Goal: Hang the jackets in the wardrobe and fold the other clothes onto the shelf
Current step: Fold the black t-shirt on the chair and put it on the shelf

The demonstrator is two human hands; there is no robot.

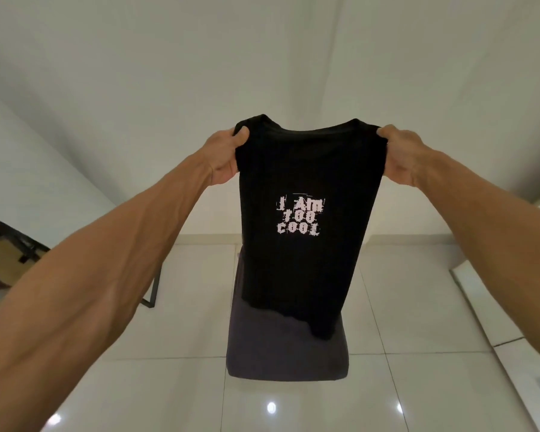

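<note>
Black T-shirt (306, 169) held up at arm's length, print "I Am too cool" facing camera. Left hand (223, 157) grips the left shoulder, fingers (241, 134) curled tight round bunched fabric. Right hand (398, 155) grips the right shoulder the same way, fingers closed on cloth. Shirt hangs straight; hem over a dark padded seat (286, 353) on the white tiled floor (418, 307). Contact with seat: cannot tell.
</note>
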